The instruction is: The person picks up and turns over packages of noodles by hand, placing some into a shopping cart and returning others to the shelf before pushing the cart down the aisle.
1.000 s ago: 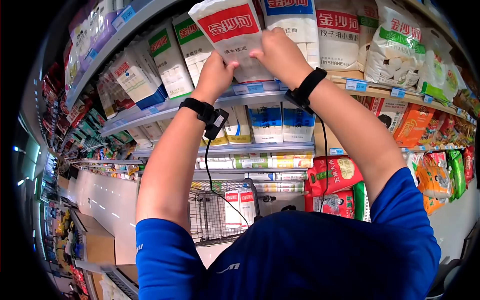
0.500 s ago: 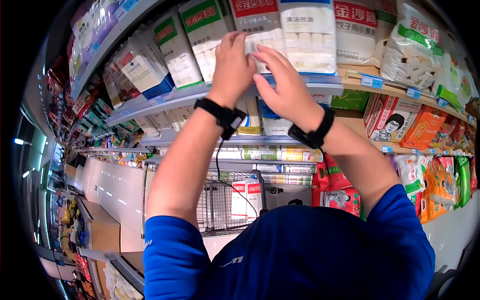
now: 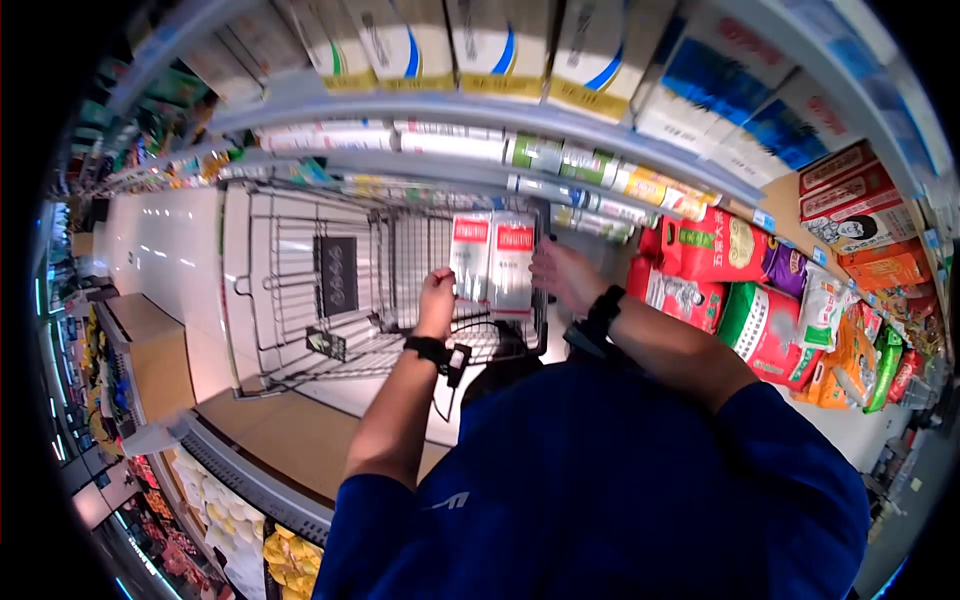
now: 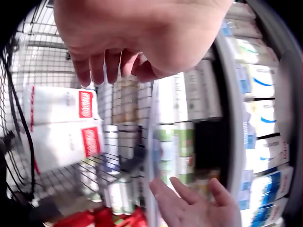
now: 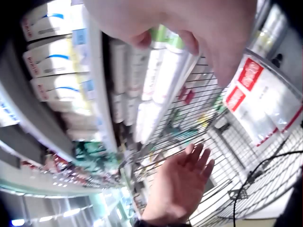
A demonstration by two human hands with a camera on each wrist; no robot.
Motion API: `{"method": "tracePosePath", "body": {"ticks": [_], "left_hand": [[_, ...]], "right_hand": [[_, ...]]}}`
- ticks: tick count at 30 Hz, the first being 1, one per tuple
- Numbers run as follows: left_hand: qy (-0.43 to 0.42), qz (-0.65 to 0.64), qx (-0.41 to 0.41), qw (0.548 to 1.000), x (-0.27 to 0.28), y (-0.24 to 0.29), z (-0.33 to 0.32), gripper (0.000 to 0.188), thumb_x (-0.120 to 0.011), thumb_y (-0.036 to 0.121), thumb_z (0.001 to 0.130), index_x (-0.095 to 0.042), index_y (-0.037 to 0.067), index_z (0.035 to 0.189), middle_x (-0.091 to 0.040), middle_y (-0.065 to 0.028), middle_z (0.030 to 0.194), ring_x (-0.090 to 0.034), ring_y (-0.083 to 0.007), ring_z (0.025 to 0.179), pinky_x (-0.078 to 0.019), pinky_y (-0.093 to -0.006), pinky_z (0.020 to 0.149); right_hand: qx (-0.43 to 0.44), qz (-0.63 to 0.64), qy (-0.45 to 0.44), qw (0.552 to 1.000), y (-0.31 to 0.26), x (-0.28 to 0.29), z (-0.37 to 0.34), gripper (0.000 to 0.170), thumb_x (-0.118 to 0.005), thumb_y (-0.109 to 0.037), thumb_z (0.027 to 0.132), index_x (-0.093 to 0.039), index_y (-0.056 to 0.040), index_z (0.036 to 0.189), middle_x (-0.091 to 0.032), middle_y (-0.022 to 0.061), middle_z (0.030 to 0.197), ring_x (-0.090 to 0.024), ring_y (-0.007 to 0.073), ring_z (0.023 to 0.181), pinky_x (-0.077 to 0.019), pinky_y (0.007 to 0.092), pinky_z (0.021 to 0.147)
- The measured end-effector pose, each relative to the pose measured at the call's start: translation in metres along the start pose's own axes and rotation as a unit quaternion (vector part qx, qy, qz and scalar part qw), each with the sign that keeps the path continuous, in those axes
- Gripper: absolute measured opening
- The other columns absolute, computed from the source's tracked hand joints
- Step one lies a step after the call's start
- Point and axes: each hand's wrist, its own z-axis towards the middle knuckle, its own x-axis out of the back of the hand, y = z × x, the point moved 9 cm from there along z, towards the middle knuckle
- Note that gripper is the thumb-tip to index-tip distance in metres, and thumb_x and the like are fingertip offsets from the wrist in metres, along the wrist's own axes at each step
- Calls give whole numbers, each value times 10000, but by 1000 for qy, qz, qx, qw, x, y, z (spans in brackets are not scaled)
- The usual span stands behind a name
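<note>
Two white noodle packs with red labels, the left pack [image 3: 470, 262] and the right pack [image 3: 512, 270], lie side by side in the wire cart [image 3: 262, 330]. My left hand [image 3: 436, 303] hovers by the left pack's side, and my right hand [image 3: 568, 278] is just beyond the right pack. In the right wrist view the left hand [image 5: 176, 187] shows its palm, fingers loosely bent and holding nothing. The left wrist view shows the right hand [image 4: 201, 205] with spread, empty fingers. Whether either hand touches a pack I cannot tell.
Shelf edges [image 3: 400, 108] with upright noodle packs [image 3: 500, 45] run above and behind the cart. Red rice bags [image 3: 715, 245] are stacked to its right. At the lower left stands a display counter [image 3: 150, 355]. A cable [image 5: 251, 175] hangs near the cart.
Both hands first held a red-labelled pack at the shelf, then let go of it; it stood on the shelf. They have since come down to the cart, and the head view has tilted downward.
</note>
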Motion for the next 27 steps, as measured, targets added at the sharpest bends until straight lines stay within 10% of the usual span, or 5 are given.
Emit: {"method": "tracePosePath", "body": {"ticks": [6, 8, 9, 19, 27], "left_hand": [[-69, 103, 87, 988, 7, -139, 96, 393, -568, 231, 885, -564, 45, 1231, -611, -62, 1040, -537, -153, 926, -434, -286, 776], [-134, 296, -183, 928, -21, -159, 127, 427, -567, 255, 906, -544, -28, 1226, -634, -130, 1028, -605, -219, 978, -487, -327, 818], [-115, 204, -45, 971, -27, -173, 135, 428, -565, 240, 907, -534, -44, 1226, -641, -157, 1008, -625, -275, 948, -496, -331, 839], [-70, 305, 19, 949, -70, -195, 163, 652, -736, 383, 747, -534, -59, 1181, -584, -277, 1137, -563, -428, 1106, -475, -448, 929], [-165, 287, 78, 941, -89, -193, 153, 735, -734, 445, 723, -511, -66, 1202, -648, -305, 1031, -628, -417, 1012, -486, -444, 895]], "right_hand": [[31, -488, 24, 872, 113, 44, 175, 494, -602, -373, 909, -560, 85, 1089, -580, 139, 888, -617, 289, 913, -515, 414, 793], [-26, -347, 233, 908, 152, 99, 226, 459, -602, -376, 878, -614, 82, 860, -541, 127, 646, -618, 302, 700, -473, 432, 625], [-45, -374, 263, 888, 151, 98, 227, 620, -453, -437, 858, -632, 141, 992, -603, 394, 972, -569, 524, 1012, -438, 497, 899], [-75, -647, 225, 725, 142, 62, 226, 395, -396, -276, 978, -465, -49, 1295, -556, 258, 1213, -495, 436, 1175, -448, 501, 954], [121, -498, 307, 802, 136, 64, 200, 622, -483, -488, 944, -485, 77, 1204, -624, 240, 1103, -614, 400, 983, -511, 464, 848]]}}
